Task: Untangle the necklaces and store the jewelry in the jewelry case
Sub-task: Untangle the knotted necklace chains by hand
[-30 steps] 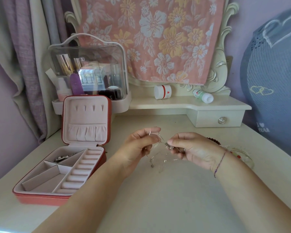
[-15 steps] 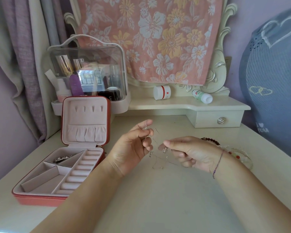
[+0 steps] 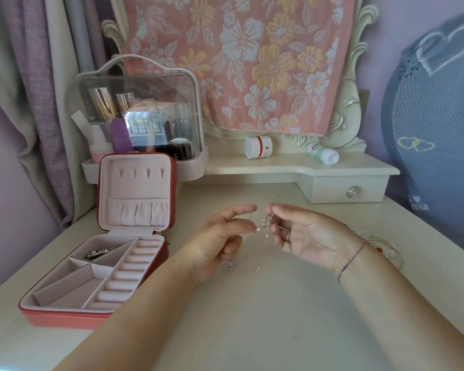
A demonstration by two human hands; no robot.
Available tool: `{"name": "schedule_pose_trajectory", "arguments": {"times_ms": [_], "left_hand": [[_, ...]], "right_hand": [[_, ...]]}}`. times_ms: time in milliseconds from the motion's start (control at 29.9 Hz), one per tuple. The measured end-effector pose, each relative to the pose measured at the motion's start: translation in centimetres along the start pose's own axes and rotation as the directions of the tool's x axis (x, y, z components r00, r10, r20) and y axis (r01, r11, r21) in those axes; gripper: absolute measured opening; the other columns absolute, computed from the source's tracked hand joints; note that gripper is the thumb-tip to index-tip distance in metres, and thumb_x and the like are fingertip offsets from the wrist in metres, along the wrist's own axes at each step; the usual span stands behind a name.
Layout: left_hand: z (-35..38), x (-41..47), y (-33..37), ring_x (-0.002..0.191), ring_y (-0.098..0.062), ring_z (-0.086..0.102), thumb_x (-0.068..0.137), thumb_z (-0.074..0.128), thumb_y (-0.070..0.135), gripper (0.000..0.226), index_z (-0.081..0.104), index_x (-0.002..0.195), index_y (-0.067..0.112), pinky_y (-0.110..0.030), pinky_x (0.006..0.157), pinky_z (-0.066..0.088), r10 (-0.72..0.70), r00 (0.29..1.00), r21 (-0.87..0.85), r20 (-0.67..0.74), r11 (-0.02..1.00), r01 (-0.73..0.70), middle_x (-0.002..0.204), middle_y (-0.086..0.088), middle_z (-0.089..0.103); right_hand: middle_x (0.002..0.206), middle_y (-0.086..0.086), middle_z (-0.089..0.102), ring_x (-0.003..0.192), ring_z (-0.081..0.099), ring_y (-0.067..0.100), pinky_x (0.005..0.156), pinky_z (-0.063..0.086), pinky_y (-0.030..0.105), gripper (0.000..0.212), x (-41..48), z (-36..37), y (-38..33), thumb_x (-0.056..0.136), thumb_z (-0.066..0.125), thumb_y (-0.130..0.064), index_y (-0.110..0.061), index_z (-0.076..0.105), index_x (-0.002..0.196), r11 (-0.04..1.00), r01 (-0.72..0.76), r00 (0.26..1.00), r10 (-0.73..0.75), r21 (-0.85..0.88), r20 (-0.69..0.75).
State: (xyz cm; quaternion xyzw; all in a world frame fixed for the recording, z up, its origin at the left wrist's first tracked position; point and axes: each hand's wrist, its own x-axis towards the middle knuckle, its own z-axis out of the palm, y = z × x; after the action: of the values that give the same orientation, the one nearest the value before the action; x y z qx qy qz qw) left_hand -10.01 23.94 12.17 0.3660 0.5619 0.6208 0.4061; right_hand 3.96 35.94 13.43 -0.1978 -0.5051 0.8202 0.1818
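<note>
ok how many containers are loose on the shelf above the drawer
2, both on the shelf: a white jar with a red band near its middle, and a green-and-white bottle tipped over to the jar's right, above the drawer. Nothing seems hidden there.

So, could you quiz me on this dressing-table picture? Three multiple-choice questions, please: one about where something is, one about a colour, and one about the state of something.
1. Where are the necklaces?
A. on the floor
B. held between the left hand and right hand, over the table
C. round a neck

2. What colour is the jewelry case outside?
A. blue
B. black
C. coral red

3. How is the case's lid?
A. zipped shut
B. open, standing upright
C. taken off

Answers: 1 B, both hands pinch the silver tangle in the air; 2 C, its front wall is coral red; 3 B, the pink lining and hooks face the camera.
</note>
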Motion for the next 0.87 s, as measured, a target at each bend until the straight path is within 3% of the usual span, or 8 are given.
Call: {"name": "schedule_pose_trajectory", "arguments": {"times_ms": [67, 134, 234, 334, 468, 568, 735, 869], "left_hand": [[0.1, 0.0, -0.3, 0.039, -0.008, 0.026, 0.086, 0.060, 0.000, 0.031, 0.066, 0.110, 0.016, -0.017, 0.038, 0.020, -0.003, 0.999, 0.117, -0.038, 0.993, 0.008, 0.068, 0.005, 0.053], [0.1, 0.1, -0.3, 0.040, -0.008, 0.026, 0.085, 0.062, 0.002, 0.026, 0.067, 0.106, 0.017, -0.018, 0.039, 0.021, 0.000, 0.999, 0.165, -0.042, 0.986, 0.007, 0.060, 0.008, 0.049], [0.2, 0.0, -0.2, 0.042, -0.009, 0.027, 0.087, 0.066, 0.014, 0.019, 0.068, 0.106, 0.017, -0.018, 0.040, 0.021, -0.004, 1.000, 0.172, -0.021, 0.985, 0.008, 0.068, 0.007, 0.058], [0.3, -0.2, -0.1, 0.041, -0.009, 0.025, 0.083, 0.072, 0.023, 0.023, 0.063, 0.102, 0.015, -0.018, 0.040, 0.020, 0.001, 1.000, 0.167, -0.025, 0.986, 0.003, 0.075, 0.003, 0.063], [0.4, 0.1, -0.1, 0.038, -0.007, 0.024, 0.081, 0.074, 0.011, 0.031, 0.047, 0.093, 0.017, -0.019, 0.040, 0.019, 0.067, 0.989, 0.083, -0.130, 0.995, -0.057, 0.070, 0.002, 0.053], [0.0, 0.2, 0.2, 0.038, -0.006, 0.025, 0.081, 0.072, 0.002, 0.028, 0.049, 0.091, 0.016, -0.018, 0.039, 0.021, 0.134, 0.971, 0.044, -0.199, 0.991, -0.128, 0.069, 0.002, 0.055], [-0.5, 0.4, 0.2, 0.036, -0.004, 0.025, 0.083, 0.069, -0.001, 0.021, 0.058, 0.080, 0.016, -0.014, 0.037, 0.023, 0.221, 0.927, 0.083, -0.302, 0.975, -0.206, 0.052, 0.013, 0.045], [-0.7, 0.5, 0.2, 0.037, -0.001, 0.027, 0.084, 0.065, -0.005, 0.024, 0.058, 0.076, 0.016, -0.011, 0.038, 0.025, 0.244, 0.886, 0.086, -0.393, 0.970, -0.229, 0.049, 0.014, 0.040]], "right_hand": [[0.078, 0.003, 0.065, 0.065, 0.062, 0.013, 0.057, 0.052, 0.020, 0.014, 0.1, -0.1, -0.1, 0.071, 0.067, -0.016, -0.012, 0.069, 0.085, 0.997, 0.032, 0.999, -0.030, 0.064, -0.034], [0.081, 0.003, 0.066, 0.068, 0.062, 0.013, 0.057, 0.051, 0.020, 0.010, 0.2, -0.1, -0.1, 0.078, 0.064, -0.015, -0.012, 0.067, 0.087, 0.997, 0.074, 0.994, -0.072, 0.015, -0.078], [0.074, 0.002, 0.065, 0.057, 0.058, 0.009, 0.053, 0.046, 0.018, 0.008, 0.3, -0.1, 0.1, 0.090, 0.057, -0.012, -0.012, 0.065, 0.088, 0.992, 0.111, 0.987, -0.118, -0.061, -0.113], [0.066, 0.000, 0.063, 0.041, 0.042, 0.006, 0.044, 0.037, 0.015, 0.009, 0.1, 0.0, 0.1, 0.092, 0.057, -0.014, -0.012, 0.064, 0.086, 0.986, 0.104, 0.980, -0.125, -0.134, -0.158], [0.058, 0.001, 0.055, 0.036, 0.032, 0.006, 0.044, 0.029, 0.016, 0.011, 0.1, 0.0, 0.0, 0.090, 0.060, -0.020, -0.012, 0.064, 0.083, 0.987, 0.052, 0.977, -0.082, -0.154, -0.197], [0.052, -0.006, 0.044, 0.040, 0.030, 0.006, 0.050, 0.025, 0.021, 0.015, 0.1, 0.0, 0.0, 0.084, 0.067, -0.025, -0.018, 0.059, 0.073, 0.979, -0.025, 0.980, -0.016, -0.202, -0.198], [0.060, -0.007, 0.057, 0.043, 0.032, 0.005, 0.044, 0.029, 0.014, 0.018, -0.3, -0.2, 0.2, 0.080, 0.067, 0.002, -0.015, 0.063, 0.083, 0.944, -0.071, 0.991, 0.029, -0.322, -0.134], [0.061, -0.009, 0.061, 0.043, 0.029, 0.004, 0.043, 0.023, 0.013, 0.017, -0.7, -0.3, -0.1, 0.081, 0.069, -0.001, -0.010, 0.068, 0.095, 0.852, -0.103, 0.994, 0.074, -0.514, -0.076]]}}
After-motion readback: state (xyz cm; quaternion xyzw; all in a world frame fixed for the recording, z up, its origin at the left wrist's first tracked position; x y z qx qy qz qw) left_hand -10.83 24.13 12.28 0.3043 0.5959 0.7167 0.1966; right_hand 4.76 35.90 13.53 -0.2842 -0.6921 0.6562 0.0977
